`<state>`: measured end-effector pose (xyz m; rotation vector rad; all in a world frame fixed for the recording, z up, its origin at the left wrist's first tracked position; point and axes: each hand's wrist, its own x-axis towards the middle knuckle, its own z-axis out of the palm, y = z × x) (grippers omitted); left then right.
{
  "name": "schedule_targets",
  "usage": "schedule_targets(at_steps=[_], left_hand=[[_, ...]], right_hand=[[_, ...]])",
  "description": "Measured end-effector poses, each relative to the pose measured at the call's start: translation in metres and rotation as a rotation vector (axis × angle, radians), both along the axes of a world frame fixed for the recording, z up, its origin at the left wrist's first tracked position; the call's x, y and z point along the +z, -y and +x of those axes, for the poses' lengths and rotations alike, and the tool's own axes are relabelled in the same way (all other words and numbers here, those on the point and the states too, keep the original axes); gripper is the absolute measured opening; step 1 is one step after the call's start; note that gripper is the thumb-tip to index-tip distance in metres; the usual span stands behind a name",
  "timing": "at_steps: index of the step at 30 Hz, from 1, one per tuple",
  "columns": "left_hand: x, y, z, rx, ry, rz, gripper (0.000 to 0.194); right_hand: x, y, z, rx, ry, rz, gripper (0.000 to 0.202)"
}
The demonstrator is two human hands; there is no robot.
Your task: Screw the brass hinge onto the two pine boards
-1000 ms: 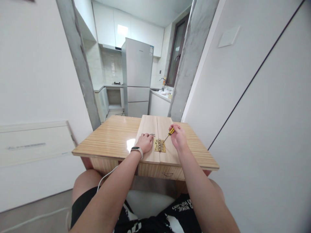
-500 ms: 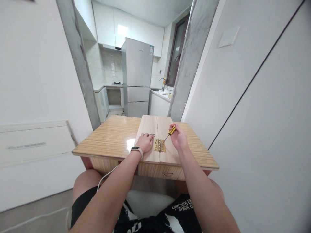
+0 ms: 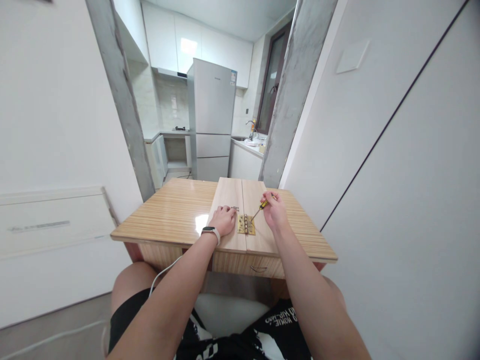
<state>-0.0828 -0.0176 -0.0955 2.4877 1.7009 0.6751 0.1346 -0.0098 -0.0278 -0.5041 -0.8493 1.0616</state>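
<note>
Kitchen space lies beyond the opening ahead of you, with a silver fridge [image 3: 213, 105], white wall cabinets [image 3: 213, 45] and a tap [image 3: 250, 127] at the counter on the right. You are seated at a glossy wood-grain table [image 3: 161, 215]; a drawer [image 3: 232, 264] with a curved handle [image 3: 258, 269] shows in its near side. Two pale boards, a left board [image 3: 229, 191] and a right board [image 3: 254, 189], lie flat on it side by side, their seam running away from you.

One brass-coloured hinge [image 3: 246, 225] lies opened flat across that seam, toward the near end of the boards, a leaf on each. Your right hand [image 3: 276, 211] is closed around the yellow-and-black handle of a screwdriver [image 3: 264, 204]. Its shaft slants down to the left, with the tip at the right leaf; the exact seating of the tip is too small to tell.

Your left hand [image 3: 223, 220] lies palm down on the left board, left of the hinge, fingers extended and loosely together. Small dark metal pieces [image 3: 235, 208] lie just beyond its fingertips; contact with them cannot be determined. Your left wrist carries a light-banded watch [image 3: 212, 231].
</note>
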Motion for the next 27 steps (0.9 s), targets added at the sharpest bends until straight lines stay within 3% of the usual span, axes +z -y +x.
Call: schedule_targets(at_steps=[8, 22, 27], left_hand=[[0.0005, 0.0002, 0.0004, 0.003, -0.005, -0.007, 0.038], [0.0018, 0.0007, 0.0006, 0.004, -0.019, -0.019, 0.04], [0.0014, 0.0005, 0.0008, 0.0, -0.012, -0.004, 0.04]], right_hand=[[0.0034, 0.0043, 0.0042, 0.135, -0.03, 0.006, 0.016], [0.0004, -0.0009, -0.0046, -0.012, 0.01, 0.008, 0.035], [0.0038, 0.0033, -0.0046, 0.038, 0.038, 0.05, 0.027]])
